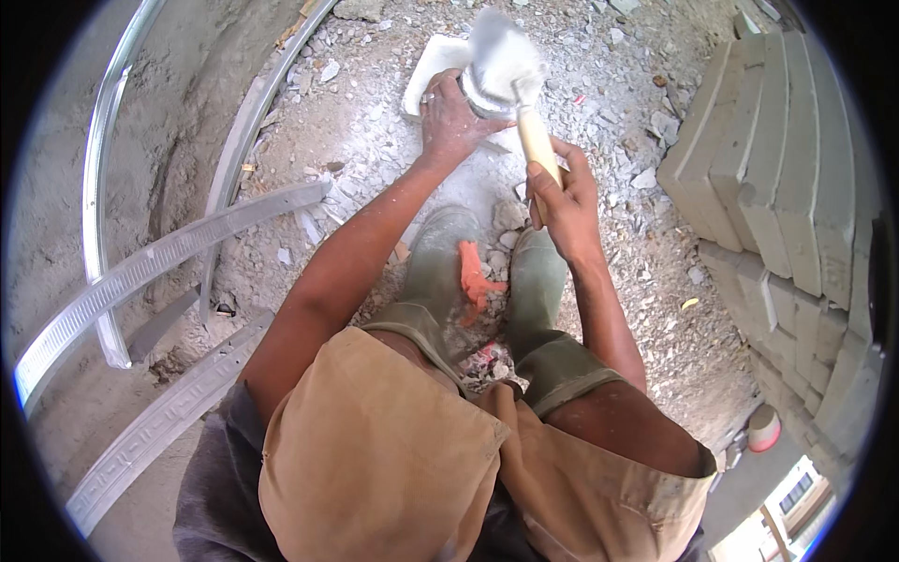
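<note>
A trowel sits in my right hand (pixel 567 197), with my fingers wrapped round its pale wooden handle (pixel 537 145). White powder coats its blade (pixel 506 61), which is partly smeared by motion. The blade tilts over a small round container (pixel 482 101), mostly hidden beneath it. My left hand (pixel 452 117) grips the near left side of this container, thumb stretched along its near edge. Just beyond my left fingers lies a white, squarish, dusty piece (pixel 433 67); what it is cannot be made out.
Grey rubble (pixel 618 112) covers the ground. Bent-looking metal profiles (pixel 169 245) lie on the left beside a rough wall. Stacked grey blocks (pixel 777 159) stand on the right, with a pale and red container (pixel 763 428) near them. An orange-red scrap (pixel 476 276) lies between my green boots (pixel 440 258).
</note>
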`<state>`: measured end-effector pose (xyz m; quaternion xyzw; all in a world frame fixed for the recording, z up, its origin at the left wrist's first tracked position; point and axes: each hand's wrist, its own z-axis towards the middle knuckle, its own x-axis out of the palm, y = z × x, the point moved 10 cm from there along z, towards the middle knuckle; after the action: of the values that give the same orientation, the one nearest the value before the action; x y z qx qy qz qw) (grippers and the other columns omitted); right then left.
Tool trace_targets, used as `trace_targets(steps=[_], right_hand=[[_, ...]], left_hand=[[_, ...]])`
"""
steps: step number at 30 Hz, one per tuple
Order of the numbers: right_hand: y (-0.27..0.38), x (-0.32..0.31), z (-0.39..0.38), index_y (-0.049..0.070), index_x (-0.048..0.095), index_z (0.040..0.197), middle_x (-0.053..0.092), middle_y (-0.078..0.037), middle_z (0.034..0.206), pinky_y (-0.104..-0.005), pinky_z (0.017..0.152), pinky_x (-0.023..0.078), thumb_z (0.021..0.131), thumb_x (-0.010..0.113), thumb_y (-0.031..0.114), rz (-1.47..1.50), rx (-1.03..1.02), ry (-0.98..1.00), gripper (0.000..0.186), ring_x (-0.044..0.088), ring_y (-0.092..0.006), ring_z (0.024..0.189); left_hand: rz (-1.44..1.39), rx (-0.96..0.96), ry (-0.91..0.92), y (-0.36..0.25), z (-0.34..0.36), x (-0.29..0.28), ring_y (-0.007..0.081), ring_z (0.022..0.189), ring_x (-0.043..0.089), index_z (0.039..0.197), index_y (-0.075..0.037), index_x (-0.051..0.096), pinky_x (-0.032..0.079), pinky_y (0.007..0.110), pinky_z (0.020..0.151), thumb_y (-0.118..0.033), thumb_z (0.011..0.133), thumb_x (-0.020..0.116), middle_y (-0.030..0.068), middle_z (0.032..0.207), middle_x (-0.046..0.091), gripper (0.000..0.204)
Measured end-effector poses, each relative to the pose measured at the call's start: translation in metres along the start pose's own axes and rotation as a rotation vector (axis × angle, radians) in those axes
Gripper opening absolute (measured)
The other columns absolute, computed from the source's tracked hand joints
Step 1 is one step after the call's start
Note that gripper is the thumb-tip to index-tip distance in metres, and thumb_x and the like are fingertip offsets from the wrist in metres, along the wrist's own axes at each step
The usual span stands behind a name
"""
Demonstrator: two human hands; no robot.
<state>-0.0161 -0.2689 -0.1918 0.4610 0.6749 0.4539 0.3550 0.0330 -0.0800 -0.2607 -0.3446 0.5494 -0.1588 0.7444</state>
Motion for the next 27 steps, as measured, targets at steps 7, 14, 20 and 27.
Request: trace_targets(steps=[7,14,20,27], right_hand=[[-0.002,0.001,-0.001,-0.001,0.035,0.139,0.058,-0.008,0.084,-0.0257,0.052,0.044,0.098,0.059,0.016,-0.121,-0.030,-0.034,0.050,0.054,-0.0109,0.060],[-0.005,0.011,0.002,0.001,0.030,0.143,0.057,-0.009,0.088,-0.0273,0.051,0.044,0.098,0.057,0.011,-0.225,-0.022,0.064,0.054,0.052,-0.0102,0.059],[0.007,0.014,-0.012,0.001,0.032,0.143,0.057,-0.009,0.088,-0.0269,0.050,0.043,0.098,0.058,0.013,-0.003,-0.075,-0.069,0.053,0.052,-0.0109,0.057],[-0.001,0.009,-0.014,0.000,0.031,0.141,0.057,-0.008,0.085,-0.0282,0.050,0.044,0.098,0.058,0.012,0.010,-0.063,-0.071,0.052,0.053,-0.0111,0.058]], left_hand=[[0.053,0.047,0.112,0.001,0.005,0.002,0.0395,0.145,0.027,0.151,-0.001,0.021,0.027,0.054,0.117,-0.047,0.057,0.095,0.0258,0.147,0.036,0.128],[-0.187,0.161,0.312,0.001,0.023,0.004,0.0412,0.139,0.039,0.153,-0.005,0.025,0.036,0.046,0.116,-0.038,0.062,0.094,0.0247,0.150,0.037,0.119],[-0.116,0.056,0.091,0.000,0.006,0.003,0.0390,0.130,0.046,0.143,-0.001,0.033,0.039,0.049,0.109,-0.044,0.060,0.094,0.0222,0.140,0.045,0.112],[-0.102,0.092,-0.056,-0.011,0.000,0.001,0.0427,0.132,0.039,0.142,0.000,0.032,0.036,0.052,0.110,-0.050,0.056,0.094,0.0250,0.135,0.041,0.117]])
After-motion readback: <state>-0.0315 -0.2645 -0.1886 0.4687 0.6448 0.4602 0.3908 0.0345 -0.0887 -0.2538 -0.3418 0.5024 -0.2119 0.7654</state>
